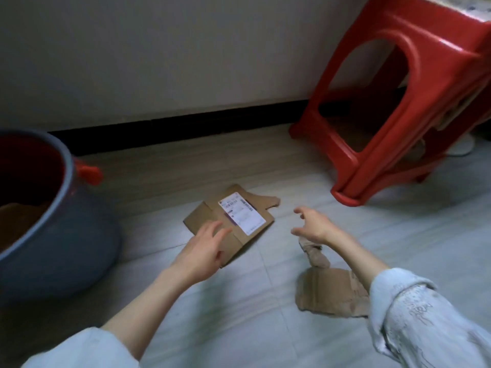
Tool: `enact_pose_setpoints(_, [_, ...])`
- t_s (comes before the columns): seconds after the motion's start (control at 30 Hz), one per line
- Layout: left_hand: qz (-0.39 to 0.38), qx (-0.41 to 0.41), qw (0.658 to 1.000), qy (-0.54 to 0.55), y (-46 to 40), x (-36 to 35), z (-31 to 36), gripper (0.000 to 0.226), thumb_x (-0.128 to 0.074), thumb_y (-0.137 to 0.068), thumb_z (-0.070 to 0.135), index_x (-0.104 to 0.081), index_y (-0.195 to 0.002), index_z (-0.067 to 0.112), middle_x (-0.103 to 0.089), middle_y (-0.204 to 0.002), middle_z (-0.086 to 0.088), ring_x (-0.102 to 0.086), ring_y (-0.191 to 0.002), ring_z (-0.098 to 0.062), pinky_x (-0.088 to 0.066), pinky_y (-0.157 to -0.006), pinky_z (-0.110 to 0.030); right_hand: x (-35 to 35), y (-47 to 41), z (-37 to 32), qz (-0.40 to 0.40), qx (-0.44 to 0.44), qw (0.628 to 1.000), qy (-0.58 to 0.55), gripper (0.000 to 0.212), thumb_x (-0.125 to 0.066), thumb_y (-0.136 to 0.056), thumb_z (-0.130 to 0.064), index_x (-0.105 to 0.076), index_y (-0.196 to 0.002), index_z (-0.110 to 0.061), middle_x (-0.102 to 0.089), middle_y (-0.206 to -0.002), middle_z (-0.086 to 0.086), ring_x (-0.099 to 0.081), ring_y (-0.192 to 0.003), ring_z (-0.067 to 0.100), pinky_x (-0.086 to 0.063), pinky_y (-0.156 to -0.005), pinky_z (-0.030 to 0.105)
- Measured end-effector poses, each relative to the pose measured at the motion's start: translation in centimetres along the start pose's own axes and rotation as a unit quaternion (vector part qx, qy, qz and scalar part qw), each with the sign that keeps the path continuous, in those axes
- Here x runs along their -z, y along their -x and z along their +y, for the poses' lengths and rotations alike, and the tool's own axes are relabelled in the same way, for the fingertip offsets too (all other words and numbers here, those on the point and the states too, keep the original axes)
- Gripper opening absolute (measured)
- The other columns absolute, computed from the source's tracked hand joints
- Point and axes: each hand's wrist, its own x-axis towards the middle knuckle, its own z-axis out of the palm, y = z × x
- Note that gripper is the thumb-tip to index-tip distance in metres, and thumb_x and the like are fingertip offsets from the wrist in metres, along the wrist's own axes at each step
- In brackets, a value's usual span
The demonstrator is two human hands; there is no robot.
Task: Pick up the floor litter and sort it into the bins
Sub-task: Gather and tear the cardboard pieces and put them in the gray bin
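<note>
Now my left hand [204, 248] is over the near-left corner of the flattened box [231, 224], fingers spread and relaxed, holding nothing; whether the fingertips already touch the cardboard I cannot tell. My right hand [312, 225] hovers just right of the box, open too, fingers loosely curved toward it and empty.

The box lies flat on the floor [398, 235] straight ahead, between my two hands, label [241, 216] up. Its long axis runs diagonally, from near-left to far-right, toward the red stool [398, 115]. The left hand is nearer, already on its low corner; the right would have to close in from the side to take the far-right edge.

A torn cardboard scrap [332, 293] lies nearer to me on the floor, under my right forearm, with a crumpled piece [314, 254] just beyond it below the right wrist. The bin [69, 221] stands to my left, close to the box, with brown material already inside. I judge the box goes there next.
</note>
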Motion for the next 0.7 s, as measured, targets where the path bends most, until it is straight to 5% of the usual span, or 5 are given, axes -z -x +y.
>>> enact_pose_setpoints(0.13, [-0.145,0.045,0.988,-0.016,-3.2,-3.1,1.1,0.087,-0.063,-0.084,0.030,-0.004,-0.148,0.029,0.007,-0.157,-0.004,0.003,-0.145,-0.025,-0.020,-0.115,-0.040,-3.3,-0.5,6.9,-0.122,-0.109,0.981,0.108,0.109,-0.073,-0.077,-0.028,0.008,-0.150,-0.024,-0.003,-0.158,0.008,-0.009,-0.144,0.036,-0.026,-0.110,0.057])
enact_pose_setpoints(0.27, [-0.207,0.071,0.975,-0.043,-6.3,-4.9,1.5,0.103,-0.070,-0.077,0.029,0.006,-0.146,0.035,0.016,-0.156,0.000,0.007,-0.144,-0.029,-0.016,-0.116,-0.043,-6.9,-1.4,9.9,-0.174,-0.138,0.972,0.073,0.112,-0.072,-0.078,-0.034,0.015,-0.147,-0.028,0.025,-0.155,0.005,0.015,-0.143,0.038,-0.016,-0.109,0.067])
enact_pose_setpoints(0.37, [-0.215,0.087,0.969,-0.081,-8.4,-5.5,1.4,0.101,-0.065,-0.079,0.021,0.008,-0.146,0.036,0.019,-0.155,0.003,0.011,-0.144,-0.029,-0.015,-0.114,-0.047,-8.4,-2.9,10.7,-0.096,-0.118,0.988,0.001,0.097,-0.061,-0.084,-0.047,0.008,-0.149,-0.024,0.013,-0.157,0.006,0.000,-0.144,0.037,-0.022,-0.111,0.058])
enact_pose_setpoints(0.5, [-0.218,0.063,0.964,-0.138,-10.0,-6.7,1.5,0.095,-0.061,-0.080,0.015,0.005,-0.147,0.034,0.019,-0.155,-0.003,0.014,-0.143,-0.029,-0.013,-0.115,-0.047,-9.3,-4.1,10.7,0.025,-0.092,0.994,0.047,0.071,-0.054,-0.091,-0.033,-0.013,-0.147,-0.017,-0.026,-0.146,0.012,-0.031,-0.131,0.033,-0.035,-0.100,0.045])
enact_pose_setpoints(0.7, [-0.222,0.068,0.964,-0.129,-8.1,-9.1,0.8,0.093,-0.059,-0.078,0.009,-0.001,-0.148,0.029,0.000,-0.154,-0.010,-0.016,-0.138,-0.029,-0.033,-0.108,-0.035,-11.2,-5.0,10.1,0.064,-0.019,0.998,-0.001,0.059,-0.052,-0.087,-0.009,-0.029,-0.141,-0.012,-0.041,-0.129,0.013,-0.042,-0.117,0.032,-0.040,-0.096,0.038])
